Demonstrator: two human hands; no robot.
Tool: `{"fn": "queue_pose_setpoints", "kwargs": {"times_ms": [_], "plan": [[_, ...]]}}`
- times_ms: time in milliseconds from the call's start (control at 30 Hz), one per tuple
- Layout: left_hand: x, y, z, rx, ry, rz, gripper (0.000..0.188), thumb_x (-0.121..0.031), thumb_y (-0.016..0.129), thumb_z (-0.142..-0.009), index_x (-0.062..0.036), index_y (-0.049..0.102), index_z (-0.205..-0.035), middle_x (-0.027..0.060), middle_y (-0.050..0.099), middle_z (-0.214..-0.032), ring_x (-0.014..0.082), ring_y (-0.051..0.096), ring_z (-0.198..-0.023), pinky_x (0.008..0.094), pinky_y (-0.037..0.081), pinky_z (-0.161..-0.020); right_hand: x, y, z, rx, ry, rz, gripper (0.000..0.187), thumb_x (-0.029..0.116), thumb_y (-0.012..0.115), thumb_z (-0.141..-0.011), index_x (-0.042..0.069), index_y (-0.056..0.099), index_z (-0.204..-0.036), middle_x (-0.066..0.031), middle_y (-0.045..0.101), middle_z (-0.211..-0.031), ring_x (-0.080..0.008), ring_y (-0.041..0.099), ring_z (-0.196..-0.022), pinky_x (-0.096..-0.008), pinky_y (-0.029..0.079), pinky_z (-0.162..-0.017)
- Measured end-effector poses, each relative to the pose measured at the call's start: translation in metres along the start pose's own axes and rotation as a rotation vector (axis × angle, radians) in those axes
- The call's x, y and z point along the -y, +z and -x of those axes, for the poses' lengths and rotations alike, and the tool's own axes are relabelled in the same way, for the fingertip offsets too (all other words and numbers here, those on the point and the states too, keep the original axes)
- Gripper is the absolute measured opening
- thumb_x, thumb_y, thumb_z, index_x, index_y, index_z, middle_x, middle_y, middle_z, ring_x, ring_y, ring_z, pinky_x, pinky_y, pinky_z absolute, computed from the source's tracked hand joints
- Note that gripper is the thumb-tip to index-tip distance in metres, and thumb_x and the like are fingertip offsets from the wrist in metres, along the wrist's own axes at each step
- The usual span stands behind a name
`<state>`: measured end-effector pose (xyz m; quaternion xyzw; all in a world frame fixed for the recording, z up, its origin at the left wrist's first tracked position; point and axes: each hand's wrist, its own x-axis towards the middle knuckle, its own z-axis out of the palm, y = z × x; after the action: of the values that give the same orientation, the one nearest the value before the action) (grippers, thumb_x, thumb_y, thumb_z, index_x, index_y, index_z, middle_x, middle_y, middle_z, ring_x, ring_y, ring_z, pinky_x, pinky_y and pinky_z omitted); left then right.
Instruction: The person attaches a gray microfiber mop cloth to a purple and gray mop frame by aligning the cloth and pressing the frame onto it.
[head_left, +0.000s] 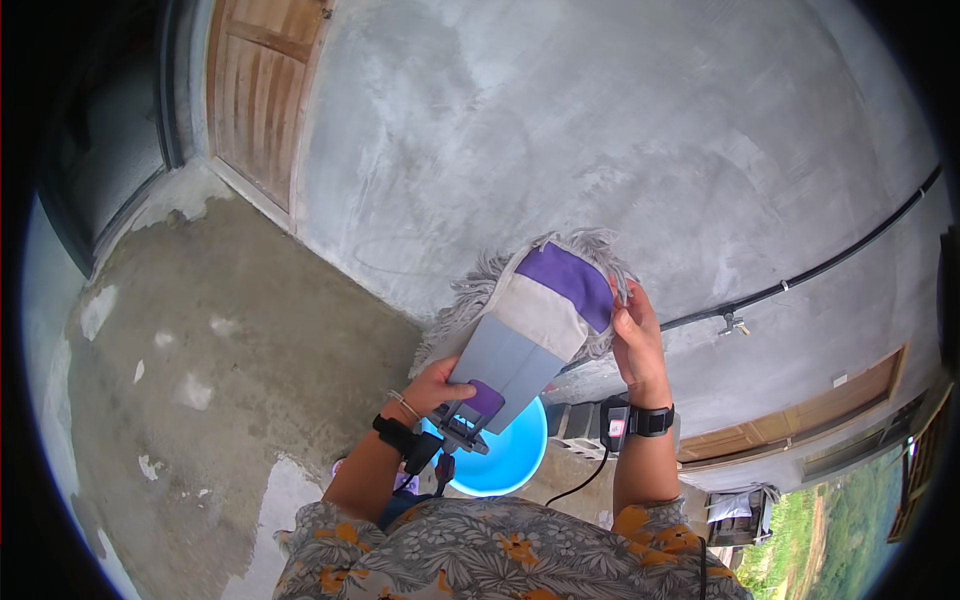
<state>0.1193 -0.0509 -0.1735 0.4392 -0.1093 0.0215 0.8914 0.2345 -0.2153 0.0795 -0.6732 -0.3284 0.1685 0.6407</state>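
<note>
A flat mop head [520, 345] is held up, tilted, in front of me. Its grey plate carries a purple clip [485, 398] near the hinge, and a cloth mop pad [545, 312] with a purple panel and grey string fringe covers the far end. My left hand [437, 388] grips the plate's near left edge, thumb beside the clip. At the pad's far right corner, my right hand [638, 338] has its fingers closed on the cloth edge and fringe. Below the mop head stands a blue basin [505, 460], partly hidden by it.
A grey plastered wall [430, 130] rises ahead, with a black pipe [765, 292] and a small tap [735, 326] at right. Grey blocks [585, 425] sit beside the basin. Stained concrete floor [240, 330] spreads left toward a wooden door [262, 100].
</note>
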Motion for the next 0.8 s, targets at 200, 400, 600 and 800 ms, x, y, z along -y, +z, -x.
{"fn": "queue_pose_setpoints", "kwargs": {"times_ms": [200, 400, 600, 800], "plan": [[-0.009, 0.013, -0.008, -0.078, 0.018, -0.010, 0.047, -0.008, 0.064, -0.080, 0.0000, 0.046, -0.122, 0.0053, 0.057, -0.108, 0.0124, 0.054, -0.096, 0.0272, 0.045, -0.085, -0.070, 0.012, 0.019, -0.070, 0.276, -0.442, 0.055, 0.031, 0.061, -0.084, 0.002, 0.042, -0.126, -0.0102, 0.051, -0.123, -0.0213, 0.047, -0.115, -0.0354, 0.034, -0.098], [-0.011, 0.012, -0.003, -0.180, 0.045, -0.158, 0.044, -0.011, 0.064, -0.080, 0.0002, 0.048, -0.119, 0.0053, 0.059, -0.104, 0.0127, 0.055, -0.092, 0.0280, 0.046, -0.082, -0.063, 0.023, 0.014, -0.172, -0.018, -0.176, 0.046, 0.000, 0.068, -0.076, 0.000, 0.048, -0.118, -0.0071, 0.056, -0.114, -0.0164, 0.053, -0.102, -0.0289, 0.041, -0.090], [-0.008, 0.011, 0.003, -0.177, 0.031, -0.186, 0.044, -0.012, 0.065, -0.080, 0.0005, 0.049, -0.118, 0.0050, 0.059, -0.103, 0.0120, 0.055, -0.092, 0.0278, 0.046, -0.082, -0.077, 0.029, 0.025, -0.190, 0.011, 0.082, 0.051, 0.002, 0.070, -0.074, -0.001, 0.046, -0.119, -0.0072, 0.054, -0.115, -0.0157, 0.050, -0.104, -0.0282, 0.037, -0.093], [-0.007, 0.021, -0.004, -0.137, 0.038, -0.116, 0.045, -0.012, 0.065, -0.080, 0.0000, 0.048, -0.119, 0.0049, 0.058, -0.105, 0.0123, 0.054, -0.094, 0.0279, 0.045, -0.083, -0.064, 0.029, 0.012, -0.200, 0.090, -0.215, 0.048, 0.001, 0.071, -0.070, -0.003, 0.051, -0.114, -0.0098, 0.059, -0.105, -0.0179, 0.058, -0.092, -0.0311, 0.045, -0.084]]}}
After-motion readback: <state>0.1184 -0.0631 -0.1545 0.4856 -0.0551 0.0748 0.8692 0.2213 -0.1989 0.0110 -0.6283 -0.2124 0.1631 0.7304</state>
